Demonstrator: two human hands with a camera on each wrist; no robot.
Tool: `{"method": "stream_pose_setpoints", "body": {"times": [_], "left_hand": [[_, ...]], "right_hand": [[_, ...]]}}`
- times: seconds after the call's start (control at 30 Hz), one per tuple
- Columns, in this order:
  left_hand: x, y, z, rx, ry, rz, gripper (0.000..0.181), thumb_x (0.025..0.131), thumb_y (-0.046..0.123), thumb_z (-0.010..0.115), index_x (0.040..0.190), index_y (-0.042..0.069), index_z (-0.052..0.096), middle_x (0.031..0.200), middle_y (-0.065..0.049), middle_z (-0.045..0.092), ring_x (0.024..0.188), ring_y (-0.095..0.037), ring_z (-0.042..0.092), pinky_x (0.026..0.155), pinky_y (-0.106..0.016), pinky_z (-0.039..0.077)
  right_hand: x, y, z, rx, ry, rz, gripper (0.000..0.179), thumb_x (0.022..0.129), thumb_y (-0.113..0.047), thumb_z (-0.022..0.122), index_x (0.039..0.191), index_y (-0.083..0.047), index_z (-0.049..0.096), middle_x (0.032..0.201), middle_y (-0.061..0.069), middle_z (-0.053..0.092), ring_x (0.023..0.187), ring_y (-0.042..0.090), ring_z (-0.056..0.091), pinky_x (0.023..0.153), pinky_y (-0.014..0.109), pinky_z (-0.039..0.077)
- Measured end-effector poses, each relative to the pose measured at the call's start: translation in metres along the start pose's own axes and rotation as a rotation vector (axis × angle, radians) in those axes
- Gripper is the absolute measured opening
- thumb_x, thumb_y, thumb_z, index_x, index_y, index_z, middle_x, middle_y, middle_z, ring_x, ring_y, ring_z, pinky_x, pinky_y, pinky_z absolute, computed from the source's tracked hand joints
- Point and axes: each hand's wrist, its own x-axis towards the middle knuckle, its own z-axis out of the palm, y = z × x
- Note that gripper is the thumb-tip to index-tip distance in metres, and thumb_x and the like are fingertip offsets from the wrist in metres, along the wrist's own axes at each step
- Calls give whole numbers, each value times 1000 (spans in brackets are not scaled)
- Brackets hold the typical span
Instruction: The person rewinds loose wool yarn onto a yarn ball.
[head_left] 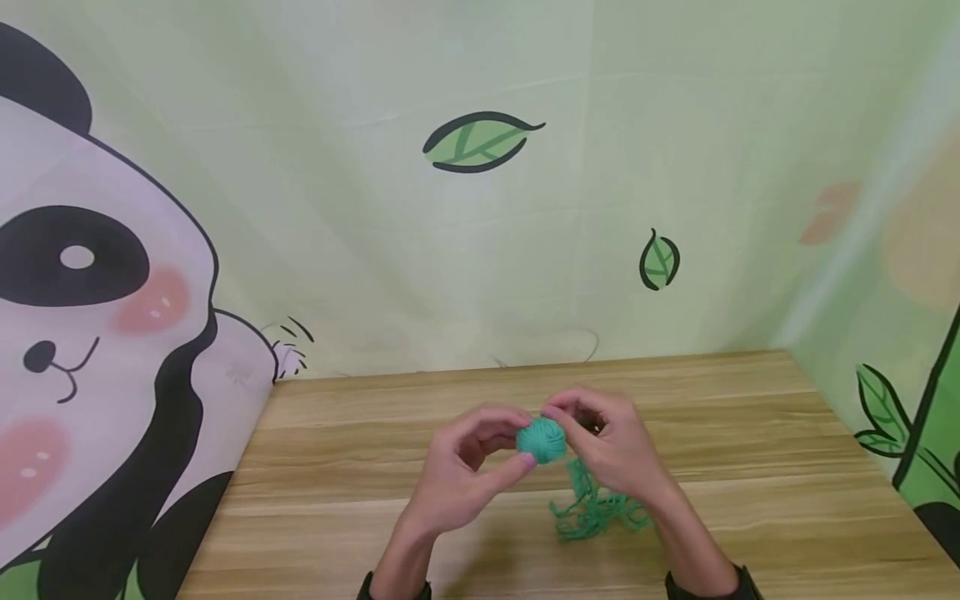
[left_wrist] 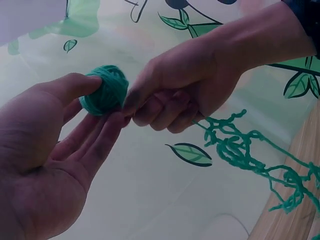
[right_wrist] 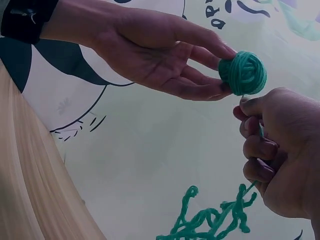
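A small ball of teal yarn (head_left: 542, 440) is held above the table by my left hand (head_left: 468, 475), pinched between thumb and fingertips. Close against its right side, my right hand (head_left: 611, 437) pinches the strand that comes off the ball. In the right wrist view this strand (right_wrist: 243, 97) runs from the ball (right_wrist: 243, 73) into the curled fingers and comes out below the palm. From there hangs a loose tangle of the same yarn (left_wrist: 250, 155), seen under the right hand in the head view too.
The wood-grain table (head_left: 360, 433) spreads below both hands. Behind it stands a pale green backdrop (head_left: 360, 250) printed with leaves and a panda (head_left: 97, 275); its foot meets the table's back edge. A dark band (right_wrist: 25, 20) sits on the left wrist.
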Motion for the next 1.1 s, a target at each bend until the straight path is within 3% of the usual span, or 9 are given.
{"method": "stream_pose_setpoints", "body": {"times": [0.13, 0.33, 0.47, 0.8, 0.97, 1.1], "left_hand": [[2, 0, 0, 15, 80, 29, 36, 88, -20, 68, 122, -14, 60, 117, -28, 66, 101, -30, 69, 86, -43, 63], [4, 1, 2, 58, 213, -4, 37, 87, -19, 69, 123, -12, 62, 116, -27, 67, 100, -31, 70, 89, -39, 63], [5, 1, 2, 98, 265, -9, 37, 86, -19, 70, 122, -12, 63, 112, -29, 69, 99, -33, 70, 89, -40, 63], [5, -8, -1, 239, 275, 44, 37, 87, -12, 75, 122, -5, 65, 111, -21, 72, 94, -30, 72, 84, -38, 64], [6, -7, -2, 304, 275, 66, 37, 86, -12, 76, 120, -7, 66, 111, -20, 71, 94, -28, 72, 84, -38, 65], [10, 4, 1, 322, 241, 57, 34, 83, -16, 75, 116, -10, 66, 110, -22, 69, 93, -28, 71, 82, -40, 65]], "right_hand": [[0, 2, 1, -45, -56, -20, 23, 96, 12, 63, 101, -6, 77, 66, 0, 64, 51, 5, 44, 43, 12, 36], [1, 3, 5, -132, -132, -111, 27, 95, 7, 66, 83, -17, 71, 57, -6, 46, 49, 2, 38, 42, 12, 30], [2, 2, 8, -141, -145, -143, 26, 94, 5, 69, 85, -20, 72, 58, -9, 47, 49, 0, 39, 40, 12, 32], [0, -7, 6, -111, -180, -148, 21, 94, 3, 69, 97, -16, 78, 64, -9, 54, 52, 1, 43, 41, 14, 38], [-2, -8, 3, -43, -121, -133, 23, 91, 9, 70, 97, -11, 79, 65, -6, 59, 51, 3, 44, 40, 13, 38], [-4, -11, 0, 51, -61, -123, 26, 88, 17, 68, 97, -4, 79, 65, 0, 59, 49, 6, 40, 35, 19, 33]]}}
